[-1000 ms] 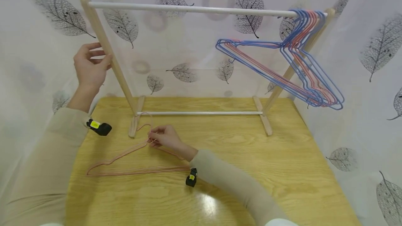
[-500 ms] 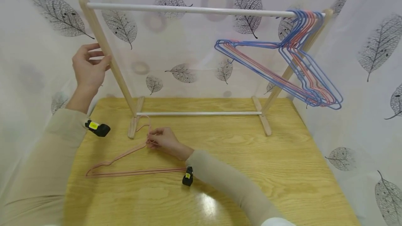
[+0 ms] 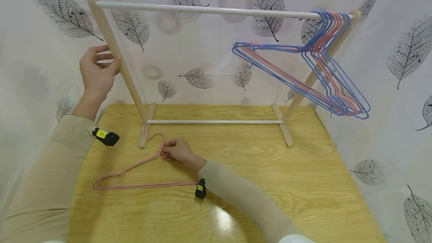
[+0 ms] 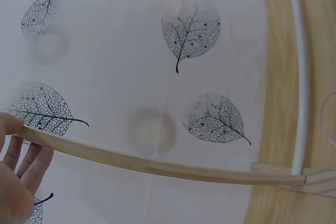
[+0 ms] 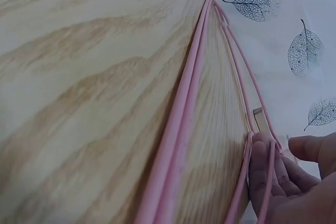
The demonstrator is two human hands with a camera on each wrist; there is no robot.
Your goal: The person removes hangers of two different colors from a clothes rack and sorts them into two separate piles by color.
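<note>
Two pink clothes hangers (image 3: 135, 165) lie nearly together on the wooden table, hooks pointing away from me. My right hand (image 3: 180, 153) holds them at the neck below the hooks; in the right wrist view the fingers (image 5: 261, 169) pass under the pink wires with the thumb opposite. The hand and sleeve hide the hangers' right ends. My left hand (image 3: 98, 72) grips the left wooden post (image 3: 125, 72) of a clothes rack, thumb on one side and fingers on the other. In the left wrist view the post (image 4: 157, 167) runs from that hand down to its foot.
A white top rail (image 3: 216, 10) spans the rack. Several blue and pink hangers (image 3: 324, 53) hang bunched at its right end. The lower white bar (image 3: 216, 122) joins the two wooden feet on the table (image 3: 270, 198). A leaf-patterned sheet (image 3: 209, 59) stands behind.
The two pink hanger hooks stood apart earlier; now they line up as the farther one has come down toward me. The left hand stays on the post.
</note>
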